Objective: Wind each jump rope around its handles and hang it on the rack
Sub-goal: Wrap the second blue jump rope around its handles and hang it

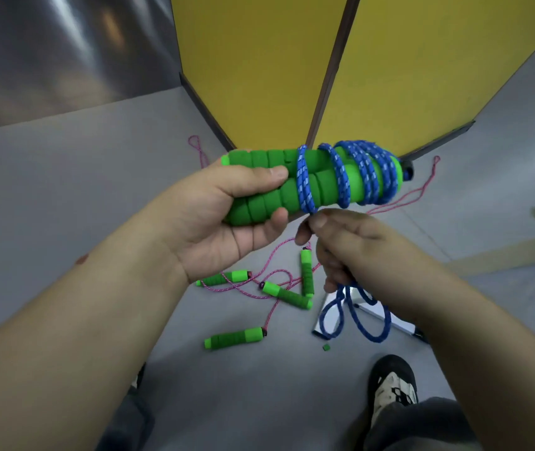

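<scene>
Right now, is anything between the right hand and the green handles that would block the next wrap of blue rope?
Nothing visible blocks it. The right hand pinches the blue rope just below the green handles, which the left hand grips at their bare end. The rack is not in view.

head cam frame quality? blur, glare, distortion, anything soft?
Head view: strong wide-angle bending, yellow panels splay outward; streaky glare on the metal wall top left; right hand motion-blurred where it pinches the blue rope; left hand and green handles sharp; floor handles readable; lighting even, shadows soft.
</scene>
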Action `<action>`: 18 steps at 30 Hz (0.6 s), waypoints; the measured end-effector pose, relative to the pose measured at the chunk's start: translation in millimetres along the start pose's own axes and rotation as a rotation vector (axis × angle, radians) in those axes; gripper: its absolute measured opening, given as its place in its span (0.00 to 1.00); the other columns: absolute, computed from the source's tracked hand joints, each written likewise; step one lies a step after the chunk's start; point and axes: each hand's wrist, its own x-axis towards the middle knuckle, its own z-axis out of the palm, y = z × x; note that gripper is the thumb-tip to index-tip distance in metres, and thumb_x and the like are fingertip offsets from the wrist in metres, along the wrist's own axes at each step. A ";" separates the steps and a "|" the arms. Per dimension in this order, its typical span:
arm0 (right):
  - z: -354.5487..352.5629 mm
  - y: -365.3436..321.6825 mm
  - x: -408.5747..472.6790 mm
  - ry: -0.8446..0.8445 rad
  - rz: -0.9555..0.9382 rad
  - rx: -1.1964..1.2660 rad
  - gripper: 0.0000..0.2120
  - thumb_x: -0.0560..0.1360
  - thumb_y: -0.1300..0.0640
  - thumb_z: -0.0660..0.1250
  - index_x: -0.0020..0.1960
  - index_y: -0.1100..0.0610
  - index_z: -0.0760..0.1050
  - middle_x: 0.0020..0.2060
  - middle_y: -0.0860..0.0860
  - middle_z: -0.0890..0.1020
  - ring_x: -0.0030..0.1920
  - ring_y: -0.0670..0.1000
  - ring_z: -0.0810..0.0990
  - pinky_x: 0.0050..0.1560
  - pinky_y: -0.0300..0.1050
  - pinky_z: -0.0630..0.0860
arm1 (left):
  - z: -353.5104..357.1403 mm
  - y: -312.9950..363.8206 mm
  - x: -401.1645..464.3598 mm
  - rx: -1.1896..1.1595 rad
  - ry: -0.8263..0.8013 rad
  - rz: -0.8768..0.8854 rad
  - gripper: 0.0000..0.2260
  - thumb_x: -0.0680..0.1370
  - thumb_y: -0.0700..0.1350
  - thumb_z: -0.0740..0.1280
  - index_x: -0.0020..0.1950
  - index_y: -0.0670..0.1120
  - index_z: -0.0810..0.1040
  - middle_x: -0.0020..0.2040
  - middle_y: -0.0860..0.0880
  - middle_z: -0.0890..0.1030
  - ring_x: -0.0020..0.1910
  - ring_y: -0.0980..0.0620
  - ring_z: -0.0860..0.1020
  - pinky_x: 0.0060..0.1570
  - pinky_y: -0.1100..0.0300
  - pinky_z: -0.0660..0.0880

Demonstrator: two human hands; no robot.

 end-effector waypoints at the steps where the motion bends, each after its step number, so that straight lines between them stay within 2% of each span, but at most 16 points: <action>1: 0.9 1.9 -1.0 0.002 0.004 -0.098 0.13 0.84 0.47 0.59 0.49 0.49 0.80 0.32 0.49 0.70 0.32 0.50 0.71 0.43 0.52 0.81 | 2.4 -3.2 1.5 0.010 0.069 0.050 0.14 0.73 0.35 0.70 0.57 0.44 0.78 0.44 0.44 0.87 0.37 0.48 0.86 0.31 0.63 0.80; 4: 3.6 -1.6 -4.6 0.004 0.041 -0.390 0.10 0.82 0.43 0.59 0.51 0.42 0.79 0.34 0.48 0.76 0.36 0.50 0.80 0.48 0.57 0.83 | 0.3 -11.3 8.7 0.231 0.275 0.210 0.10 0.78 0.33 0.71 0.51 0.46 0.74 0.42 0.46 0.84 0.34 0.51 0.85 0.34 0.59 0.81; 6: 4.6 -6.0 -6.6 -0.009 0.014 -0.470 0.11 0.82 0.44 0.60 0.51 0.47 0.78 0.35 0.52 0.77 0.37 0.52 0.79 0.47 0.58 0.82 | -5.6 -15.1 13.8 0.481 0.339 0.284 0.10 0.78 0.34 0.73 0.51 0.46 0.75 0.46 0.44 0.81 0.36 0.51 0.85 0.36 0.55 0.83; 8: 3.0 -9.2 -7.5 0.007 -0.044 -0.475 0.13 0.82 0.46 0.62 0.47 0.55 0.77 0.31 0.52 0.73 0.30 0.50 0.73 0.38 0.54 0.78 | -9.4 -17.6 15.3 0.761 0.380 0.343 0.10 0.77 0.36 0.74 0.50 0.49 0.76 0.46 0.46 0.82 0.36 0.49 0.86 0.39 0.49 0.85; 9: 1.5 -9.7 -7.6 0.013 -0.070 -0.481 0.14 0.82 0.47 0.63 0.46 0.57 0.76 0.30 0.50 0.71 0.28 0.47 0.70 0.35 0.50 0.74 | -9.7 -18.0 14.3 0.892 0.403 0.360 0.11 0.77 0.38 0.74 0.50 0.52 0.76 0.44 0.48 0.83 0.35 0.50 0.86 0.39 0.50 0.85; 11: -1.9 -10.3 -9.0 0.023 -0.113 -0.465 0.12 0.81 0.48 0.65 0.45 0.55 0.78 0.30 0.48 0.71 0.28 0.45 0.67 0.33 0.47 0.68 | -7.9 -18.3 11.3 1.079 0.438 0.377 0.12 0.77 0.41 0.74 0.51 0.54 0.73 0.42 0.49 0.83 0.33 0.52 0.85 0.31 0.61 0.81; 13: -4.9 -9.1 -10.4 0.032 -0.149 -0.418 0.10 0.81 0.49 0.66 0.47 0.54 0.81 0.30 0.49 0.72 0.29 0.45 0.68 0.33 0.49 0.68 | -5.0 -18.3 8.6 1.163 0.432 0.383 0.15 0.76 0.43 0.75 0.50 0.54 0.69 0.42 0.48 0.83 0.34 0.51 0.85 0.25 0.61 0.76; 16: -5.8 -7.4 -10.7 0.031 -0.214 -0.372 0.07 0.80 0.50 0.67 0.48 0.51 0.82 0.35 0.55 0.79 0.33 0.53 0.76 0.37 0.58 0.75 | -4.2 -17.0 7.8 1.228 0.361 0.384 0.15 0.74 0.43 0.77 0.48 0.55 0.71 0.41 0.50 0.82 0.36 0.49 0.84 0.30 0.53 0.79; 18: -6.8 -6.9 -10.9 0.035 -0.241 -0.336 0.06 0.79 0.49 0.68 0.48 0.49 0.82 0.38 0.55 0.82 0.39 0.59 0.80 0.41 0.62 0.78 | -5.7 -15.6 8.5 1.227 0.291 0.342 0.15 0.73 0.42 0.78 0.48 0.56 0.75 0.41 0.51 0.83 0.36 0.50 0.84 0.35 0.50 0.82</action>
